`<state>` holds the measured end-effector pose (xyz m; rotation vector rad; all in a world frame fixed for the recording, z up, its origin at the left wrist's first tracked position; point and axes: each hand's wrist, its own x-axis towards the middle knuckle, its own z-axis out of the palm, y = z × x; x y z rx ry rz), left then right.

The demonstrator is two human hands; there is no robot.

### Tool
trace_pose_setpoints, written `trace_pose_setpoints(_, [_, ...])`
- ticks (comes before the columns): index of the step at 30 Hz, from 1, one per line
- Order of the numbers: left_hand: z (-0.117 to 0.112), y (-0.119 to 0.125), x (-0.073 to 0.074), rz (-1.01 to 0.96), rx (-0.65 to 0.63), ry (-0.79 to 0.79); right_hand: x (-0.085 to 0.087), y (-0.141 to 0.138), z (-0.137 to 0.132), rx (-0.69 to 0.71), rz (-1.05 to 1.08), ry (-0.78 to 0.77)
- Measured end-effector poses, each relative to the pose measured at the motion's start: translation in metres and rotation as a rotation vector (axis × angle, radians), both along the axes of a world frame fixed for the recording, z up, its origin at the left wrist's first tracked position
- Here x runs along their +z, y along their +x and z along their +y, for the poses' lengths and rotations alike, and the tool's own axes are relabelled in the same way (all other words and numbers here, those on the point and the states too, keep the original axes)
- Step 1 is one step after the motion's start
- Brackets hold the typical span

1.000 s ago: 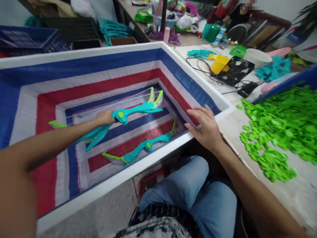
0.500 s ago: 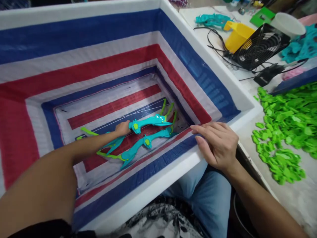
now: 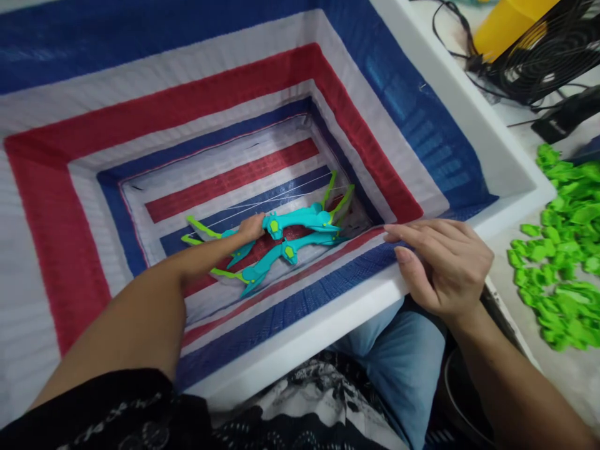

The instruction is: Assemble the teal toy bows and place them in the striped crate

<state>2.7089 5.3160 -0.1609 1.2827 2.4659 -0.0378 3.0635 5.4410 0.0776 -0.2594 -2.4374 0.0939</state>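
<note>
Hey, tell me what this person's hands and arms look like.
Both the left hand and right hand are ungloved. A black sleeve with pale patterning covers the upper left arm; the right forearm is bare, its sleeve out of view. No watch or bracelet shows.

The left hand's [image 3: 252,226] fingertips are out of sight around the upper bow's [image 3: 302,219] grip, and the lower bow's [image 3: 262,269] right end is hard to make out behind the upper one. The right hand [image 3: 443,269] covers a stretch of the tub's [image 3: 475,112] rim. Picture edges cut off the tub, yellow jug [image 3: 504,31], black fan [image 3: 529,75] and green pieces [image 3: 565,250].
</note>
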Motion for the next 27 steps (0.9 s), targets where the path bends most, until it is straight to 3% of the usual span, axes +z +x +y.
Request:
trace_pose_setpoints(6, [0.004, -0.001, -0.009, -0.038, -0.026, -0.053, -0.001, 0.0, 0.0, 0.005, 0.018, 0.005])
trace_pose_setpoints(11, [0.011, -0.029, 0.007, -0.11, -0.11, -0.055, -0.001, 0.0, 0.0, 0.003, 0.027, 0.012])
trace_pose_setpoints(16, [0.021, -0.06, 0.016, -0.019, -0.01, 0.015, 0.0, 0.0, -0.001, -0.011, 0.019, 0.009])
trace_pose_setpoints(27, [0.011, -0.066, -0.019, 0.013, 0.077, 0.117, 0.001, 0.001, -0.002, -0.005, 0.001, -0.009])
